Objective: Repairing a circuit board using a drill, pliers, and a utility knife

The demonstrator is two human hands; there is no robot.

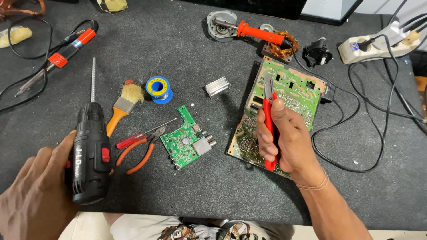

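Dark grey felt-like mat (222, 195) covers the worktop, speckled with small light crumbs and bits of debris, lit evenly from above with soft shadows. Along the near edge a pale, cream-coloured worktop rim (89, 226) shows under the mat. At the far right corner a white power strip (378, 46) sits with black cables (356, 164) looping across the mat, and a dark panel with a pale surface behind it lies along the far edge (329, 9).
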